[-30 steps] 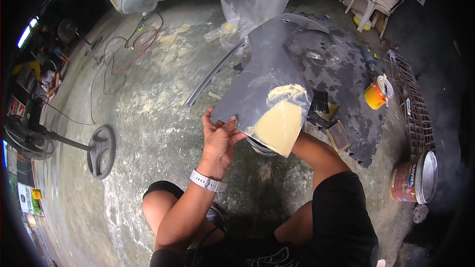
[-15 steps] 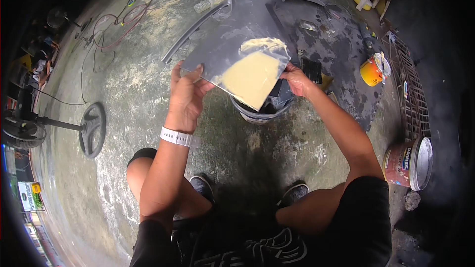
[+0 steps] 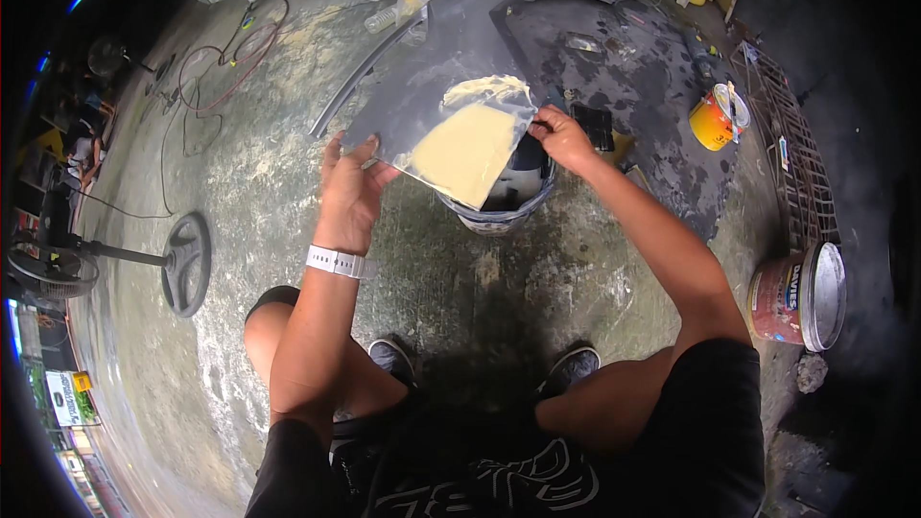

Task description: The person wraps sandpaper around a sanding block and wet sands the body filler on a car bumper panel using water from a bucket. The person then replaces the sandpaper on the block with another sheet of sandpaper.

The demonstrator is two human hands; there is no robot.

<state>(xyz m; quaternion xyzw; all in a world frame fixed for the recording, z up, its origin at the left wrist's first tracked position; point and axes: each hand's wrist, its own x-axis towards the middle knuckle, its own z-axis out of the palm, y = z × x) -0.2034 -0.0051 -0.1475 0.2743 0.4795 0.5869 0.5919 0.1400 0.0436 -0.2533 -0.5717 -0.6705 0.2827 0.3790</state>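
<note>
A smooth grey panel (image 3: 413, 101), which looks like a car body part, is tilted in front of me. Cream-coloured filler paste (image 3: 465, 152) covers its near corner in a smooth patch, with a rougher smear above. My left hand (image 3: 351, 182) grips the left edge, thumb on top and other fingers partly hidden beneath. On the right edge, beside the paste, my right hand (image 3: 564, 137) pinches the panel between thumb and fingers. Below the near corner stands a bucket (image 3: 494, 222) with dark contents, partly covered by the panel.
An orange-yellow can (image 3: 712, 127) stands at the right, with a reddish paint pail (image 3: 782, 299) lying nearer me. A steering wheel (image 3: 186, 264) on a shaft and a fan (image 3: 53, 269) are at the left. Hoses (image 3: 245, 62) lie beyond; a metal grate (image 3: 791, 163) runs along the right.
The panel and both hands have shifted slightly left relative to the bucket, so more of its inside shows. Both hands keep their hold. The whole view has turned a little.
</note>
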